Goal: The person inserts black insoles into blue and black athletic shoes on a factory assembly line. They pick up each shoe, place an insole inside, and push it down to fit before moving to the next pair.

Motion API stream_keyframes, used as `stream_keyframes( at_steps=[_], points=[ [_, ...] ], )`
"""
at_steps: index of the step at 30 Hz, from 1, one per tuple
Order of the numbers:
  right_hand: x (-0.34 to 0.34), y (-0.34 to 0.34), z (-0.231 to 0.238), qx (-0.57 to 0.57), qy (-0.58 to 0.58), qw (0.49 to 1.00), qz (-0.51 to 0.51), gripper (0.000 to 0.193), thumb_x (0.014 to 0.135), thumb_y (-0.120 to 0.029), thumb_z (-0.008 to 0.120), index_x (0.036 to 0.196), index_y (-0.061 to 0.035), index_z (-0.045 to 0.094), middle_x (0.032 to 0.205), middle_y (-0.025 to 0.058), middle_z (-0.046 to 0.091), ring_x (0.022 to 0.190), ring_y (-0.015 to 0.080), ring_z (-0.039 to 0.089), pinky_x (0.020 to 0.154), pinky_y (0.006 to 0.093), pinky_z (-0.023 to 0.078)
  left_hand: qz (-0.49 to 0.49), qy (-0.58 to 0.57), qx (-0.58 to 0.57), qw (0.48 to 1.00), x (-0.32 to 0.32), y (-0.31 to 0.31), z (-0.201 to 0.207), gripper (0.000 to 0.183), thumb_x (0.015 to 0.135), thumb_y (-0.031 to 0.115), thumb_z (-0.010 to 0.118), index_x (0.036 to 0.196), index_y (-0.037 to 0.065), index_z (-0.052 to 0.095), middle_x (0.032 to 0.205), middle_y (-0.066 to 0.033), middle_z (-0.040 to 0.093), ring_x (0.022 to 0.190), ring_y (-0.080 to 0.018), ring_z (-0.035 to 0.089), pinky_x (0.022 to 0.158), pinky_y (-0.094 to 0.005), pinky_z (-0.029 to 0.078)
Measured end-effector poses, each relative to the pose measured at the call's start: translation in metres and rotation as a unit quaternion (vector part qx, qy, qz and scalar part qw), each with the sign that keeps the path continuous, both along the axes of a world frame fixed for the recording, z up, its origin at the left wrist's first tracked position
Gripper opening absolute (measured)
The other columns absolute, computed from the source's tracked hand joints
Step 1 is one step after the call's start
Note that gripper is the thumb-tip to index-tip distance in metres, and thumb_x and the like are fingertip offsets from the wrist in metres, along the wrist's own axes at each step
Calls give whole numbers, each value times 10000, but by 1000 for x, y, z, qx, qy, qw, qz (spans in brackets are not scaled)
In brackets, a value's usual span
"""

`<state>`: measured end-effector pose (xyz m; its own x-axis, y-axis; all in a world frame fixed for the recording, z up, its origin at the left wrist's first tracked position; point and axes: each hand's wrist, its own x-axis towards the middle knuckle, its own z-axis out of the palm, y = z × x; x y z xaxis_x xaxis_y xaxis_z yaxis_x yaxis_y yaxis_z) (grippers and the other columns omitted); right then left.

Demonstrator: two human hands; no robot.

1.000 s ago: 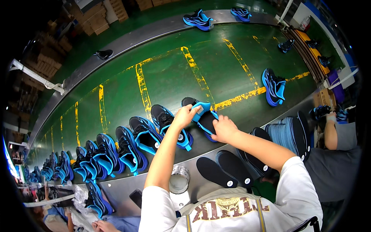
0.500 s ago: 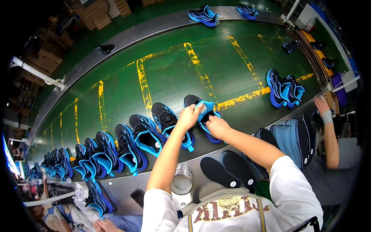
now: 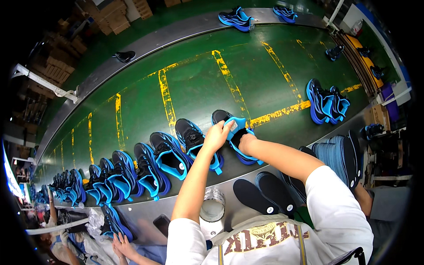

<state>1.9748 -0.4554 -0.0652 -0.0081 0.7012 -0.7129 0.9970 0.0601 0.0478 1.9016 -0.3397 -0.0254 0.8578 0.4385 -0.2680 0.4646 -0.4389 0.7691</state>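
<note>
A black sneaker (image 3: 221,115) with blue trim stands on the green surface in front of me, toe pointing away. My left hand (image 3: 216,136) pinches its light blue tongue (image 3: 239,122) and holds it pulled up. My right hand (image 3: 247,143) reaches down into the shoe's opening, and its fingers are hidden inside. To the left of my left hand sits another black and blue sneaker (image 3: 189,131), laced. Nearer my body lie black insoles (image 3: 270,189) with small round white stickers, on the metal ledge.
A row of sneakers (image 3: 121,172) runs left along the belt; a pair (image 3: 326,102) stands right. Stacked insoles (image 3: 334,154) sit right of my arm. A clear round container (image 3: 213,207) and a phone (image 3: 161,224) lie on the ledge. Another person's hands (image 3: 125,245) touch a sneaker lower left.
My right hand has gone deeper into the sneaker, while my left keeps the tongue raised. A co-worker's raised hand at the right has dropped. The lower-left person's hands have moved up to a shoe.
</note>
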Motion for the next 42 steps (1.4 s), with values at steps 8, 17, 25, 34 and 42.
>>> stream_keyframes(
  at_steps=[8, 17, 25, 34, 42],
  points=[
    [7, -18, 62, -46, 134, 989, -38, 406, 791, -256, 336, 977, 17, 572, 1001, 148, 562, 1029, 219, 475, 992, 362, 160, 118, -33, 89, 988, 1, -1, -4, 477, 744, 401, 556, 1000, 19, 431, 727, -226, 569, 760, -362, 571, 645, -403, 441],
    [-12, -53, 41, 48, 184, 962, -196, 458, 765, -329, 359, 965, 33, 556, 943, 163, 570, 1037, 216, 467, 1010, 374, 125, -121, -32, 334, 934, 7, -5, -1, 448, 639, 386, 644, 818, 35, 428, 686, -149, 568, 613, -315, 576, 531, -392, 463],
    [-49, -133, 24, 566, 234, 731, -301, 140, 673, -146, 637, 747, -62, 554, 892, 77, 497, 908, 263, 475, 761, 367, 367, -135, -77, 367, 917, -14, -32, 13, 329, 671, 312, 634, 743, 49, 451, 596, -112, 540, 525, -285, 560, 452, -356, 442],
    [-31, -113, 28, 582, 256, 723, -270, 111, 693, -183, 595, 729, -78, 581, 869, 74, 530, 871, 240, 498, 751, 364, 383, -120, -43, 435, 891, -11, -8, -12, 242, 794, 283, 499, 718, 56, 458, 562, -118, 536, 492, -292, 552, 436, -382, 436],
    [180, -207, 51, 631, -80, 625, -452, 228, 639, -117, 559, 854, -44, 577, 863, 139, 559, 791, 310, 528, 700, 394, 433, -56, 23, 453, 890, 1, -24, -27, 272, 820, 295, 455, 835, 25, 440, 617, -122, 556, 524, -276, 567, 470, -368, 446]
  ],
)
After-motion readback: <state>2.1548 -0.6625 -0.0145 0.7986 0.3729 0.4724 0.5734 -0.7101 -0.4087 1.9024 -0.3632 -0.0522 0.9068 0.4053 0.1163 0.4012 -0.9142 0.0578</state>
